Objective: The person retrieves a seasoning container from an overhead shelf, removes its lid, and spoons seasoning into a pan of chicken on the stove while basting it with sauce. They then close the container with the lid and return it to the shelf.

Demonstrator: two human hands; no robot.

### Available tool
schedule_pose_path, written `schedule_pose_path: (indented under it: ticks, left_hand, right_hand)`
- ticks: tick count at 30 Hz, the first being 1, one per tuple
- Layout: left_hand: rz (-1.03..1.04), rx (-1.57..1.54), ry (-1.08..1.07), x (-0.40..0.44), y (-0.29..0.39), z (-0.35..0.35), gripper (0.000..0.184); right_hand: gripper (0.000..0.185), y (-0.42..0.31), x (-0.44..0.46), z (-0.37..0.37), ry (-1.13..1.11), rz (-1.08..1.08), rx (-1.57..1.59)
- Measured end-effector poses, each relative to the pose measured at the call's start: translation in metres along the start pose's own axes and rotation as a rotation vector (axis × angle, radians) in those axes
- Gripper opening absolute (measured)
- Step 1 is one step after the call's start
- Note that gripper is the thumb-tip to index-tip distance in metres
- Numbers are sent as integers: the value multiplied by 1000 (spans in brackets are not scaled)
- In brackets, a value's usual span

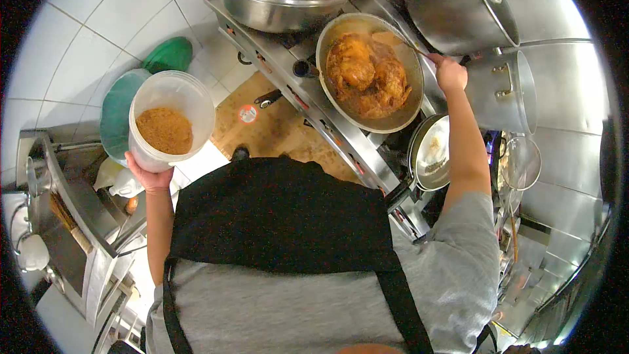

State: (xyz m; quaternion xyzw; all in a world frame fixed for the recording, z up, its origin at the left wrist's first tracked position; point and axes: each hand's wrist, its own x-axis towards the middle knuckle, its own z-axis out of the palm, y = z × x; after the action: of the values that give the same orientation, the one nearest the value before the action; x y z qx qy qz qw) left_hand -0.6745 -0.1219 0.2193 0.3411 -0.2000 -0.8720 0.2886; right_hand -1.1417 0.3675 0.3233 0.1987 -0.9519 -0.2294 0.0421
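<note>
My left hand is wrapped round the lower side of a translucent plastic tub, held out to the left. Brown granular stuff, perhaps sugar, covers its bottom. On the stove, a wide metal pan holds large browned pieces of meat that look like whole poultry in sauce. My right hand is closed on the handle of a spatula with a tan blade. The blade rests at the far inner side of the pan, by the meat; its tip is hard to make out.
A large steel pot stands beyond the pan. Deep pots line the back right. Nearer lies a frying pan, its black handle jutting over the stove edge. A green bin is behind the tub; a metal sink counter is at left.
</note>
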Motion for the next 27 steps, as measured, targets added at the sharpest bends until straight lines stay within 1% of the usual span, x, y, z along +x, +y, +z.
schedule_pose_path:
  ticks: [1, 4, 7, 8, 11, 12, 14, 16, 17, 19, 20, 23, 26, 27]
  left_hand:
    - [5, 1, -7, 0, 0, 0, 78]
    - [6, -7, -42, 6, -2, -1, 79]
    - [-19, 14, -8, 7, -8, 11, 79]
    - [-31, -5, -55, 10, -10, 10, 78]
    - [-69, -9, -33, 12, -15, 16, 76]
    - [-85, -7, -86, 12, -16, 18, 75]
    - [-87, 6, -82, 15, -18, 17, 75]
    - [-90, 14, -92, 18, -19, 14, 74]
    - [-94, 15, -105, 19, -20, 13, 73]
    - [-105, 22, -116, 21, -21, 11, 73]
    - [-110, 29, -115, 22, -21, 10, 74]
    - [-133, 15, -128, 22, -21, 8, 74]
    - [-147, 15, -133, 22, -18, 4, 74]
    - [-149, 19, -132, 21, -16, 3, 74]
  right_hand:
    - [34, 0, -1, -3, 0, -2, -58]
    - [35, 7, -6, 1, 31, 24, 26]
    - [34, 26, -17, 10, -128, 158, 342]
    - [34, 36, -23, 16, -172, 197, 521]
    - [35, 55, -73, 5, -337, 278, 919]
    - [35, 54, -95, -8, -330, 264, 940]
    - [36, 46, -140, -36, -317, 231, 980]
    - [37, 38, -172, -37, -327, 211, 864]
    - [37, 23, -186, -45, -320, 205, 790]
    - [36, -1, -204, -42, -261, 146, 557]
    - [36, -12, -206, -38, -307, 186, 491]
    - [37, -39, -210, -15, -354, 171, 504]
    - [36, -63, -208, 27, -121, 94, 455]
    - [34, -72, -208, 30, -73, 111, 430]
